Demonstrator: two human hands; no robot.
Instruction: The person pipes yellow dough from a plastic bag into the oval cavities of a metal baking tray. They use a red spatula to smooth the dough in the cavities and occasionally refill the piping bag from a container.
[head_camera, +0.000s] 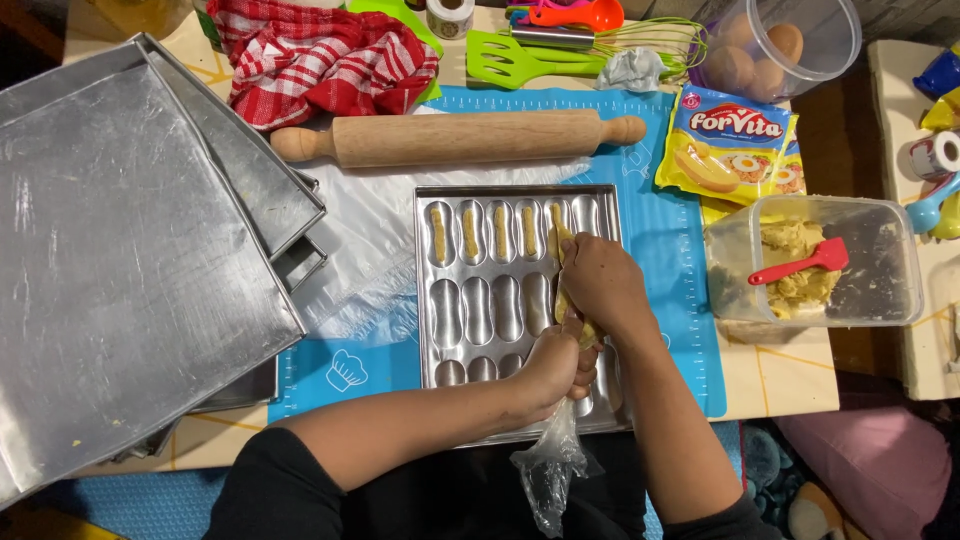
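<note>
A metal mould tray (448, 330) with rows of oblong hollows lies on a blue mat. Several hollows in its top row hold strips of yellow dough (470, 232). My right hand (602, 282) rests over the tray's upper right part and grips the front of a clear plastic piping bag filled with dough; its tip (558, 236) points into a top-row hollow. My left hand (555, 365) squeezes the bag further back, near the tray's lower right. The bag's empty tail (548, 468) hangs over the table's front edge.
Stacked flat baking trays (120, 250) fill the left. A wooden rolling pin (460, 138) lies beyond the mould, with a red checked cloth (320, 60) and green spatula (520, 58) behind. At right are a yellow packet (730, 145), a tub of eggs (775, 45) and a dough tub (880, 270) with a red spatula (800, 265).
</note>
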